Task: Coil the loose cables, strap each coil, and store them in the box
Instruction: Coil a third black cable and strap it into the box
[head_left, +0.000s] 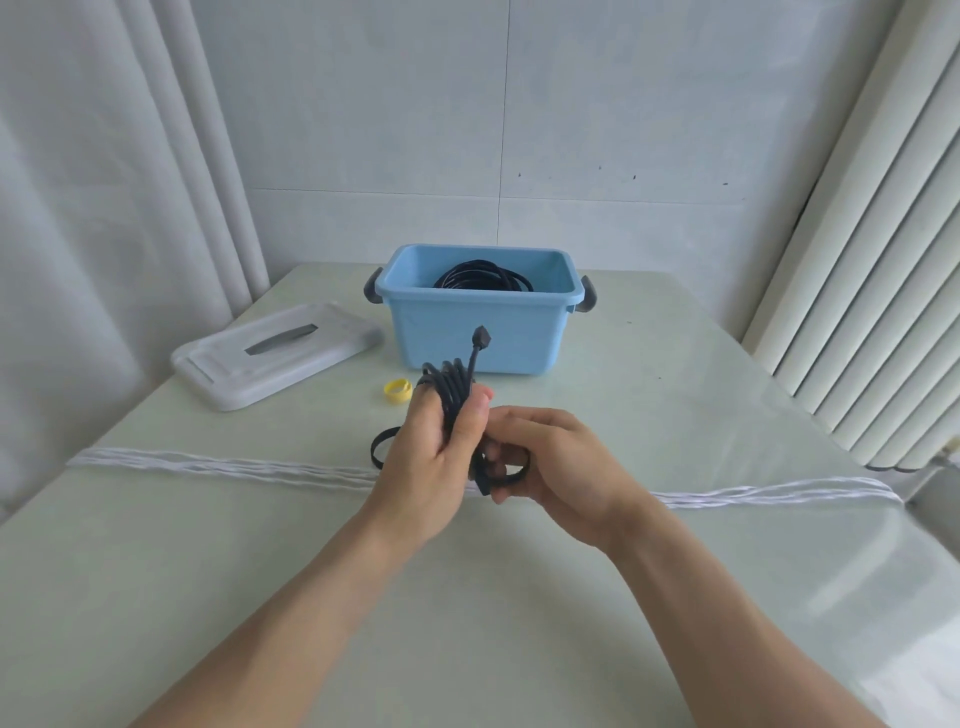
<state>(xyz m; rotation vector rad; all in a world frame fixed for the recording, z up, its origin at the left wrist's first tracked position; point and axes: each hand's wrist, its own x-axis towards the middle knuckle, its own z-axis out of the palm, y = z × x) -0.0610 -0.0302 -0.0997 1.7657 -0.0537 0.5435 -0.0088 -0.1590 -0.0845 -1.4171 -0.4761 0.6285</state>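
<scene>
My left hand (434, 447) grips a black coil (451, 389) above the tabletop (675, 415); my right hand (545, 462) pinches a black strap (506, 470) at its lower end. One coil (483, 275) sits in the box (478, 332); yellow strap (398, 389) unused, so more remains, I judge.

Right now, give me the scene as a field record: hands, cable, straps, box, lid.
left hand: grips black cable coil, held upright
right hand: pinches black strap at the coil's lower end
plug: sticks up from the coil
yellow strap: rolled, on table, left of the coil
blue box: open, one black coil inside
white lid: on table, left of box
</scene>
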